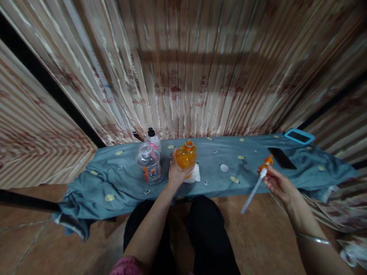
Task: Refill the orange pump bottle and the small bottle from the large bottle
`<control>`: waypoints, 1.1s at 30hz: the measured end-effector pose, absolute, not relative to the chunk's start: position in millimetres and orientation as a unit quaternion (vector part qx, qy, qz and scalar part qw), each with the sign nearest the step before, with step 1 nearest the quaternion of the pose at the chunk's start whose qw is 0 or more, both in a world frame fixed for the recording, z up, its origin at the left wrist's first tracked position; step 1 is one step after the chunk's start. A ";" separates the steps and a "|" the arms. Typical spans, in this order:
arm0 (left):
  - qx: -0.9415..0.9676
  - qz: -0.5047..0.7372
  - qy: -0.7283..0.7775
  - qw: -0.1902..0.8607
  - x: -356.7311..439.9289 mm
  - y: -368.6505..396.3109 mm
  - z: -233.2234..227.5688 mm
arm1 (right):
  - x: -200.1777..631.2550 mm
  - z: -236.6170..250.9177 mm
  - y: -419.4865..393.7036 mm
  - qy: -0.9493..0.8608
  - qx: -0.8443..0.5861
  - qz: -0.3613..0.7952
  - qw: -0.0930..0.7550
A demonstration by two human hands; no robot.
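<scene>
My left hand [175, 172] grips an open orange bottle [186, 154] standing on a white cloth [195, 175] on the blue-grey spread [114, 179]. My right hand [276, 182] holds an orange pump head with a long white tube [256, 187], off to the right of the bottle and tilted down toward the floor. A clear open bottle [149, 163] stands just left of my left hand, with a black-capped bottle [153, 138] behind it. A small white cap [224, 167] lies on the spread between my hands.
A black phone [282, 158] and a blue-framed device [299, 136] lie at the right of the spread. Striped curtains [183, 68] hang right behind it. My dark-trousered legs [183, 233] are below, on a brown tiled floor [34, 236].
</scene>
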State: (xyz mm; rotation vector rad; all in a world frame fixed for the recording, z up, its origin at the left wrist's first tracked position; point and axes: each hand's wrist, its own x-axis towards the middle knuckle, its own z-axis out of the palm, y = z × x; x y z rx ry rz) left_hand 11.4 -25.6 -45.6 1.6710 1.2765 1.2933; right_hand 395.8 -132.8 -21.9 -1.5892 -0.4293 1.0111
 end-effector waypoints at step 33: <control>0.607 0.516 0.480 0.368 17.1 -25.9 -43.7 | 205.8 133.5 -17.5 -0.714 -0.459 0.335 0.409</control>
